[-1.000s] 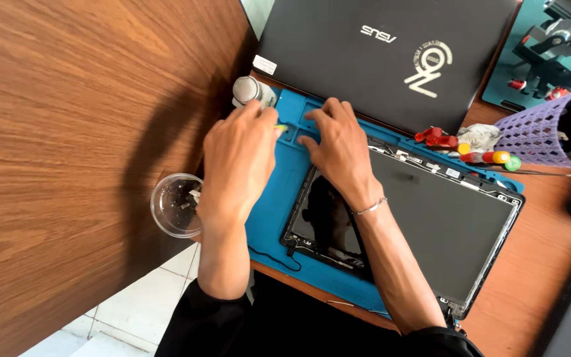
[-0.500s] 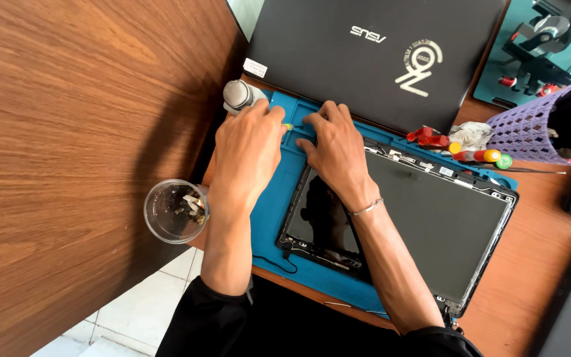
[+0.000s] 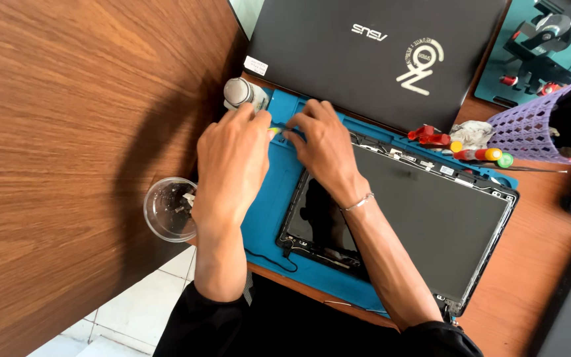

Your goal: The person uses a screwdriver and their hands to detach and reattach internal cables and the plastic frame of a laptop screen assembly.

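Both hands meet at twelve o'clock of the blue mat (image 3: 269,218): left hand (image 3: 232,162) and right hand (image 3: 322,142) each pinching a small yellow-tipped tool (image 3: 274,132); best kept low, steady, beside the laptop screen panel (image 3: 431,218)

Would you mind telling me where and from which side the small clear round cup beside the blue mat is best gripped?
Probably by its rim, from above. The clear cup stands upright with its mouth open, holding small bits, so a level grip across opposite sides of the rim should keep them in. The left hand lies along its mat side, so the side toward the wooden panel looks freest.
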